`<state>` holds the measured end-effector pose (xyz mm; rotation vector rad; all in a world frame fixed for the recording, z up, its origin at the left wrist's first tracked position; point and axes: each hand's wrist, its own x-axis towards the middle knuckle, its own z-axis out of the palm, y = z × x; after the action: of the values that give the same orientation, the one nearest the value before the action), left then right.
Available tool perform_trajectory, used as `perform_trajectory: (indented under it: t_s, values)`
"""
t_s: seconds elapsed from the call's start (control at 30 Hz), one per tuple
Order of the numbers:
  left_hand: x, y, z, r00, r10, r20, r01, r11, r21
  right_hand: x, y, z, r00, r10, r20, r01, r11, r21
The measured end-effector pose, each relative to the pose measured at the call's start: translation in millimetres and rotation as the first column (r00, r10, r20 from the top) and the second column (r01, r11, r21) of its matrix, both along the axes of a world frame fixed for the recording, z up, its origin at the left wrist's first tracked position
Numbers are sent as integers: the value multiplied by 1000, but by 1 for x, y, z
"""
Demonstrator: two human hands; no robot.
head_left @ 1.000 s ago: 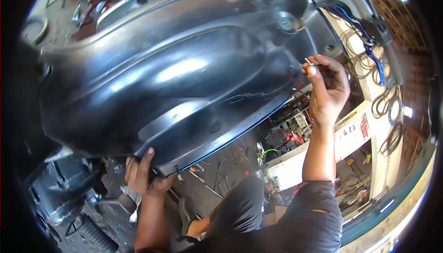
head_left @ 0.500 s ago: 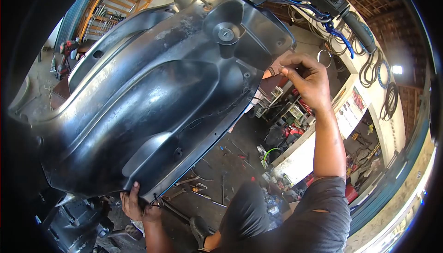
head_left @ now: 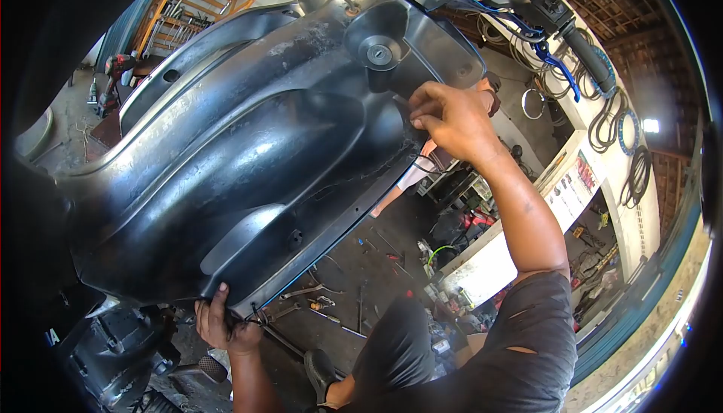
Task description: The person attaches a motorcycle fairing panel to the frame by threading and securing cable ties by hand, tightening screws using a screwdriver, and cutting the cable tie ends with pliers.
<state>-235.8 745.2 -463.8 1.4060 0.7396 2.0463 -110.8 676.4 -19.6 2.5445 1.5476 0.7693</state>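
Observation:
A large black scooter body panel (head_left: 248, 164) fills the left and middle of the view, scuffed along its ridge. Near its upper end sits a round key lock (head_left: 378, 53). My left hand (head_left: 226, 326) grips the panel's lower corner, one finger on its face and the thumb by the edge, beside a thin black tie. My right hand (head_left: 450, 121) is at the panel's upper right edge, below the lock, its thumb and index finger pinched together. Whatever lies between those fingertips is too small or hidden to name.
A handlebar grip (head_left: 587, 55) with a blue lever (head_left: 557, 67) juts out at upper right. Wrenches (head_left: 312, 290) lie on the floor below the panel. Behind my right hand another person's leg (head_left: 410, 176) shows. Looped cables hang on the right wall.
My right hand has moved left, from beside the panel onto its upper right edge. My left hand keeps its hold on the lower corner. The view has shifted, showing more of the handlebar.

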Motion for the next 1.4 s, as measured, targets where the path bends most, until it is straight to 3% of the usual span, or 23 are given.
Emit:
perform_trajectory:
  t_s: [0.03, 0.1, 0.2, 0.33, 0.53, 0.63, 0.8, 0.83, 0.97, 1.0, 1.03, 1.1, 1.13, 1.2, 1.23, 1.3, 1.4]
  values:
    - [-1, 1, 2, 1000, -1, 0, 1, 1000, -3, -3, 3, -1, 1000, -1, 0, 1, 1000, -3]
    - [-5, 4, 8, 1000, -10, -14, 11, 997, 81, -6, 12, -2, 972, -70, 223, 84, 995, -53]
    - [-4, 4, 7, 1000, -2, -13, 3, 997, 78, -12, 24, -1, 949, -124, 290, 170, 975, -141]
    - [-3, 5, 6, 1000, 18, -4, -17, 996, 86, -21, 33, 2, 931, -122, 344, 192, 965, -176]
    - [-6, 6, 9, 1000, -21, 17, 19, 995, 99, -22, 39, 7, 952, -161, 259, 223, 948, -229]
    - [-6, 6, 11, 999, -40, 31, 37, 996, 82, -18, 34, -2, 908, -107, 406, 198, 962, -188]
    - [-5, 6, 5, 995, -78, 56, 73, 993, 87, -15, 18, 0, 980, -14, 201, 37, 993, -111]
    - [-6, 6, 5, 995, -76, 62, 70, 993, 92, -18, 11, 1, 978, -12, 207, 34, 994, -107]
    - [-7, 6, 6, 995, -85, 57, 80, 994, 79, -38, -12, 28, 882, 213, 420, -359, 881, 307]
    - [-7, 6, 7, 997, -64, 53, 60, 995, 78, -38, -16, 43, 852, 234, 468, -389, 882, 268]
    - [-7, 5, 8, 996, -67, 52, 63, 995, 77, -39, -17, 54, 895, 218, 390, -334, 906, 260]
    - [-6, 4, 9, 1000, -24, 0, 24, 997, 69, -42, -13, 66, 769, 321, 553, -342, 937, -69]
    - [-6, 4, 8, 1000, -27, 0, 27, 997, 69, -41, -11, 70, 770, 318, 554, -338, 939, -69]
    - [-5, 4, 6, 1000, -30, 8, 29, 997, 73, -40, -4, 70, 763, 228, 605, -64, 958, -280]
    - [-4, 4, 6, 1000, -29, 7, 28, 997, 72, -44, 0, 67, 763, 230, 604, -65, 957, -281]
    - [-3, 4, 8, 1000, -24, 16, 23, 997, 67, -57, 9, 61, 649, 138, 748, 163, 935, -314]
    - [-2, 4, 6, 1000, 4, 10, -5, 997, 76, -59, 15, 55, 577, 116, 809, 239, 923, -303]
